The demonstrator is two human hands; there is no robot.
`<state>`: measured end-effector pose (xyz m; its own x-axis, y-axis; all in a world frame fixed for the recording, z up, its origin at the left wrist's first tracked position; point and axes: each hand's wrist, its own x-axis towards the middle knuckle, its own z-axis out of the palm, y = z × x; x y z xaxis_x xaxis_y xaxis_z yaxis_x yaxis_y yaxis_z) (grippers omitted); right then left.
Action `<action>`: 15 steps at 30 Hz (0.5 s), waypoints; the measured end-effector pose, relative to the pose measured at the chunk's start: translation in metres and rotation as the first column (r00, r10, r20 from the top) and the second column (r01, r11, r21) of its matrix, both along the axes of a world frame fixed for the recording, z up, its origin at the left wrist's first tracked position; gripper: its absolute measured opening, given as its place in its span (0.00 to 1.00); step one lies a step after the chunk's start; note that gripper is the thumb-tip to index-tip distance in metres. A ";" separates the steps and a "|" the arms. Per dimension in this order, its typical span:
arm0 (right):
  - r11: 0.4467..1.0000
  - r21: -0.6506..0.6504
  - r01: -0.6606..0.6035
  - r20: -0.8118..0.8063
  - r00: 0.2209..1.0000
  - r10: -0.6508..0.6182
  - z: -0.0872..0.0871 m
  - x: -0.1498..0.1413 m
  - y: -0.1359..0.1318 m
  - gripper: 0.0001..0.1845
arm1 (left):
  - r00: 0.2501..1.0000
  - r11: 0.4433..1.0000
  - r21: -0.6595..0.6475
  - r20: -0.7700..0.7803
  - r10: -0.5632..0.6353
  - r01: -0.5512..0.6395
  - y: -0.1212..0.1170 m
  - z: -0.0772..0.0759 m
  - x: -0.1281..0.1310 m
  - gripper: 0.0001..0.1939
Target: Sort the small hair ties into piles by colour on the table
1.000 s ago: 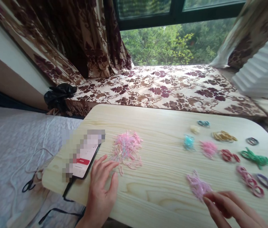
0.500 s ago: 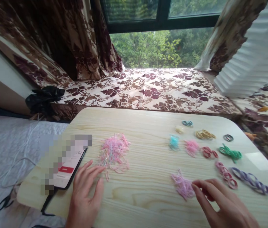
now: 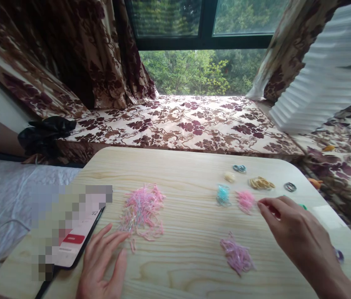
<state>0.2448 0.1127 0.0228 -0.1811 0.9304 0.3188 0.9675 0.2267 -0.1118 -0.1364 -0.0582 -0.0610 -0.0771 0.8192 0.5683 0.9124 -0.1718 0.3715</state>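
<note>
At the left side of the table, a phone lies beside the left hand, whose fingers are loosely spread and grip nothing visible. Just beyond its fingertips lies the mixed heap of small pink and pale bands, the portion apparently left to sort. Further right, separate groups indicate completed separation by colour: a turquoise cluster, a cream cluster, a lilac pile, blue-grey rings, a pink pile, tan bands and dark rings. The right hand has thumb and forefinger drawn close together just beside the pink pile; whether they meet or retain a band cannot be told. It largely covers a green item. Sorting appears partly complete, the heap remaining sizeable.
</note>
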 end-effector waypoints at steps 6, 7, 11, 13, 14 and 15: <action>0.996 -0.044 0.082 0.028 0.996 -0.081 -0.010 -0.001 0.018 0.21 | 1.000 1.000 0.003 0.006 0.011 -0.011 -0.002 -0.003 -0.001 0.19; 0.995 -0.055 0.085 0.028 0.996 -0.083 -0.011 -0.001 0.019 0.20 | 1.000 1.000 0.001 0.006 0.012 -0.012 -0.003 -0.003 -0.001 0.19; 0.993 -0.073 0.092 0.021 0.996 -0.091 -0.006 0.000 0.014 0.22 | 1.000 1.000 -0.006 0.021 0.010 -0.009 -0.002 -0.003 -0.001 0.19; 0.993 -0.078 0.093 0.016 0.996 -0.092 0.001 0.002 0.009 0.23 | 0.999 1.000 -0.008 0.033 0.011 -0.011 -0.001 -0.004 -0.001 0.19; 0.993 -0.083 0.087 0.009 0.996 -0.086 0.004 0.003 0.005 0.24 | 0.999 1.000 -0.010 0.038 0.013 -0.012 -0.001 -0.004 -0.001 0.19; 0.994 -0.081 0.075 -0.003 0.997 -0.075 0.006 0.004 0.001 0.25 | 0.999 1.000 -0.011 0.042 0.015 -0.014 0.000 -0.003 0.000 0.19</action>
